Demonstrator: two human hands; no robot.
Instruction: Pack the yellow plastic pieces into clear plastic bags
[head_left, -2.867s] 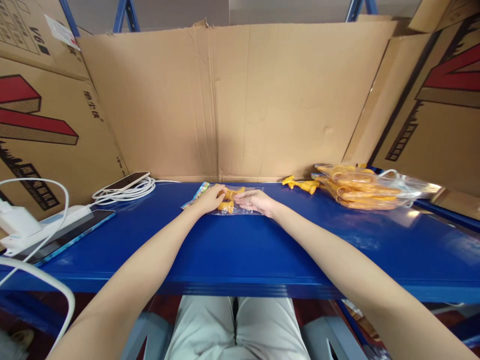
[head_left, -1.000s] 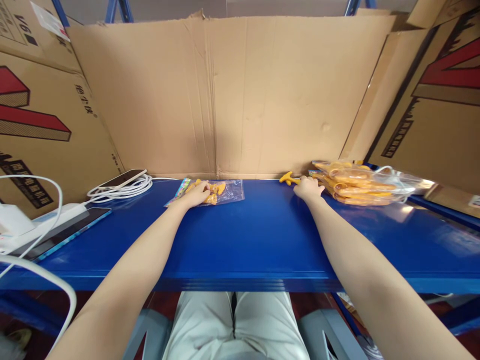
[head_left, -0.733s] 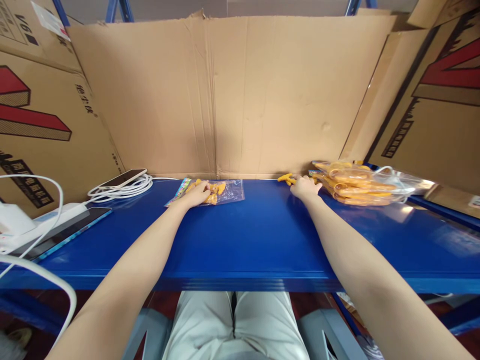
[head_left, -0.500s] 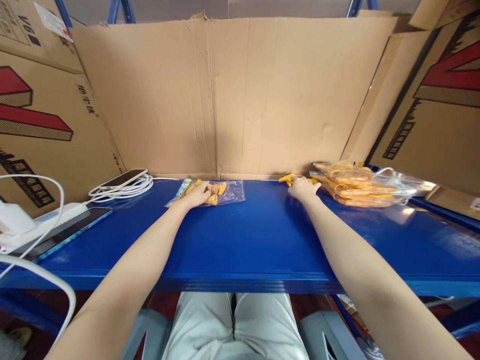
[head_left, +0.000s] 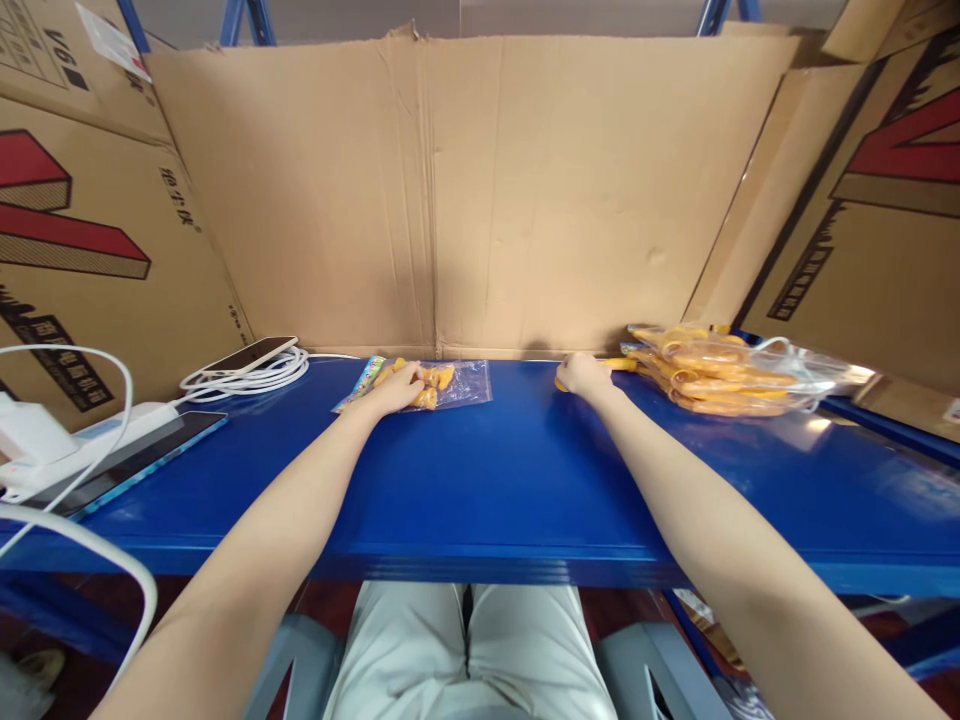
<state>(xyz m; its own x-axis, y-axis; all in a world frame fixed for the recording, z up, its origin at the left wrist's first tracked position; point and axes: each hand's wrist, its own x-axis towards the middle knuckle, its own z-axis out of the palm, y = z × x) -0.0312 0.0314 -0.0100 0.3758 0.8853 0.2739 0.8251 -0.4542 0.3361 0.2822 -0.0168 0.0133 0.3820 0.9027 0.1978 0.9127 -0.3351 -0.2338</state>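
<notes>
My left hand (head_left: 395, 390) lies on a small clear plastic bag (head_left: 469, 382) with a colourful printed header and orange-yellow pieces inside. Its fingers are curled and pressed onto the bag. Farther right, at the back of the shelf, my right hand (head_left: 585, 375) is closed around a yellow-orange strip (head_left: 619, 364). One end of the strip shows to the right of the hand, reaching toward a pile of clear bags (head_left: 712, 370) filled with similar orange items. My fingers hide the middle of the strip, and its exact kind cannot be made out.
The blue shelf (head_left: 495, 480) has a cardboard panel (head_left: 585, 200) along its back and printed cartons (head_left: 82, 220) at the sides. On the left are a phone (head_left: 251, 355), a coiled white cable (head_left: 281, 375), a power strip (head_left: 112, 440) and a dark tablet-like device (head_left: 165, 450).
My right hand has shifted slightly left and closed over the yellow-orange strip's left end, baring more of it on the right. My left hand stays on its bag.
</notes>
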